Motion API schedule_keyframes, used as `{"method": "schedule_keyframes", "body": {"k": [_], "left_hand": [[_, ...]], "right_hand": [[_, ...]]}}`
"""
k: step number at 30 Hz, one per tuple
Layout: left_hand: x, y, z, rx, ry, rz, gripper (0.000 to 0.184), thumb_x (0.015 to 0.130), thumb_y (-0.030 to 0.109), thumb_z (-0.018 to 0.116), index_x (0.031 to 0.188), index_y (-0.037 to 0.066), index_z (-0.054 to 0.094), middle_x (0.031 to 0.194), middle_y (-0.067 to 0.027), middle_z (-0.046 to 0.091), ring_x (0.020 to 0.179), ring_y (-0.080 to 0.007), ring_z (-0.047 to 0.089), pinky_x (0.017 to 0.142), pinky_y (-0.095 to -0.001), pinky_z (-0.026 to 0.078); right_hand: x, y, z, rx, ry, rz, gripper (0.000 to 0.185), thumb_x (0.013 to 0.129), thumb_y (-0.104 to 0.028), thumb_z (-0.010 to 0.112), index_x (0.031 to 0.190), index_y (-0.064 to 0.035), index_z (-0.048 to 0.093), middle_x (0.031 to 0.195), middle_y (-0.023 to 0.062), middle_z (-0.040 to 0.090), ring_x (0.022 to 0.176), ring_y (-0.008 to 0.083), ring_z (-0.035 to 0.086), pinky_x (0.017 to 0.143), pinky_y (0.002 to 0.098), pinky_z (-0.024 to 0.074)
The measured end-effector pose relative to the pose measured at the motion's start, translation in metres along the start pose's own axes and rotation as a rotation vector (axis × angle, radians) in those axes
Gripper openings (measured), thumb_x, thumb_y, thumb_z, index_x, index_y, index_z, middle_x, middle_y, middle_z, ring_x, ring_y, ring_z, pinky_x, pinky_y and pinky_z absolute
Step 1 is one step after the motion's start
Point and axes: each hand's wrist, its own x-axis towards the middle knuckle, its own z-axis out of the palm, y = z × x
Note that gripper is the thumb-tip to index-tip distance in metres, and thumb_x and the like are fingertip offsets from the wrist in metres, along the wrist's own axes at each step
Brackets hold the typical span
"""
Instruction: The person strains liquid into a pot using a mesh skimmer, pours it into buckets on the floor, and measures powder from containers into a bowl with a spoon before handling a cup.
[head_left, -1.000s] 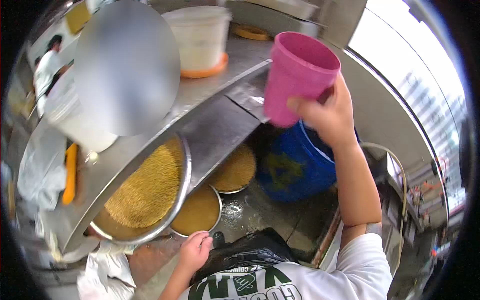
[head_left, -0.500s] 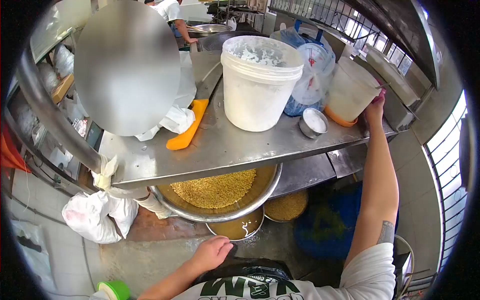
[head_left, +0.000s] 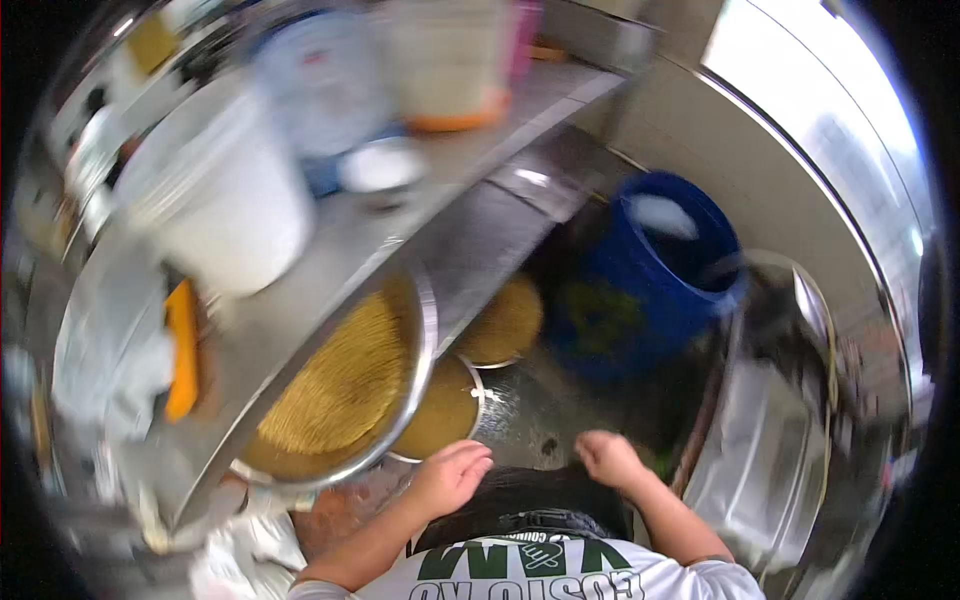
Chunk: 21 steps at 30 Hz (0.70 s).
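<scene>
Low in front of my body, my left hand (head_left: pixel 452 478) has its fingers pressed together, nothing visible in it. It is nearest to a round pan of brownish liquid (head_left: pixel 436 415). My right hand (head_left: pixel 608 458) hangs over the wet floor with its fingers curled in; no object shows in it. A large metal bowl (head_left: pixel 425 340) of yellow grains (head_left: pixel 345 385) lies left of my hands, partly under the counter edge. Behind the pan is another round container of grains (head_left: pixel 505 325). The pink cup (head_left: pixel 524 38) stands on the counter behind a translucent container, mostly hidden.
The steel counter (head_left: pixel 330 255) holds a white bucket (head_left: pixel 225 190), a blurred scale (head_left: pixel 320 80), a small bowl of white stuff (head_left: pixel 383 168) and an orange tool (head_left: pixel 182 350). A blue barrel (head_left: pixel 640 290) stands right, beside a hose (head_left: pixel 832 380). A person (head_left: pixel 95 150) is far left.
The pink cup has gone from my right hand to the counter. My right hand has come back down from the counter to near my body, and the view has swung to the right.
</scene>
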Motion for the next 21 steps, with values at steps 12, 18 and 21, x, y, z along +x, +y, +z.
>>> {"method": "schedule_keyframes", "body": {"k": [12,18,21], "left_hand": [[0.051,0.137,0.186,0.106,-0.477,0.483,0.022,0.097,0.017,0.066,0.108,-0.001,0.072,0.102,-0.0199,0.074,0.095,-0.0348,0.073,0.087,-0.0407,0.057],[-0.068,0.241,0.346,0.114,-0.804,0.666,0.021,0.098,0.017,0.065,0.106,-0.001,0.071,0.098,-0.0208,0.074,0.092,-0.0359,0.072,0.083,-0.0421,0.056],[-0.143,0.28,0.408,0.083,-1.01,0.823,0.021,0.098,0.019,0.066,0.107,0.001,0.071,0.097,-0.0219,0.073,0.091,-0.0376,0.072,0.083,-0.0433,0.056]], "right_hand": [[-0.376,0.012,0.091,0.355,0.676,0.933,0.029,0.096,-0.029,0.063,0.107,-0.0032,0.07,0.108,0.0206,0.072,0.104,0.0391,0.068,0.09,0.0484,0.0542],[-0.565,0.012,0.212,0.555,0.635,1.194,0.031,0.096,-0.033,0.063,0.11,-0.0069,0.071,0.109,0.021,0.072,0.105,0.0406,0.068,0.09,0.0523,0.0536],[-0.646,-0.011,0.248,0.61,0.669,1.284,0.031,0.097,-0.034,0.062,0.111,-0.0079,0.072,0.107,0.0207,0.073,0.104,0.0398,0.068,0.09,0.0522,0.0538]]}}
